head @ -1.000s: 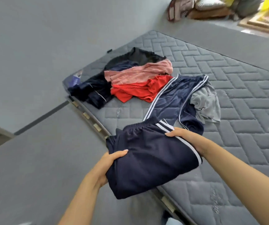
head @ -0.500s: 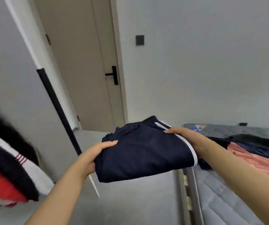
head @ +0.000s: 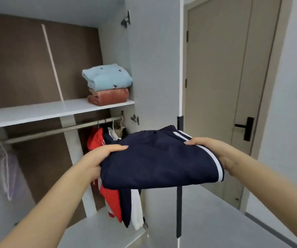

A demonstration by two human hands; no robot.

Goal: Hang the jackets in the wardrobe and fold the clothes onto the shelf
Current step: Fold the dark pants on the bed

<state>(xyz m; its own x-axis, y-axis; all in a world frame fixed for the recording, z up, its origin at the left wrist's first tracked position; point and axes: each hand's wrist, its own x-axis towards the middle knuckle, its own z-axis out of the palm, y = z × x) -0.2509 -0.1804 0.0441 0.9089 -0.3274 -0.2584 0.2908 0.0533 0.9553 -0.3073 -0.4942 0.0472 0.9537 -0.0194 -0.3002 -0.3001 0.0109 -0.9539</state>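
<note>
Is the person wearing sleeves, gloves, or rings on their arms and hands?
No sleeves or gloves show: both forearms are bare right to the frame's edge. The left hand and right hand show no rings. A thin, fine bracelet seems to circle the right wrist, too small to be sure.

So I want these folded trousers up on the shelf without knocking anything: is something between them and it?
Nothing visible blocks the way. The wardrobe door is open, and the shelf is bare left of the two folded items at its right end. Both hands, left hand and right hand, hold the navy trousers below it.
</note>
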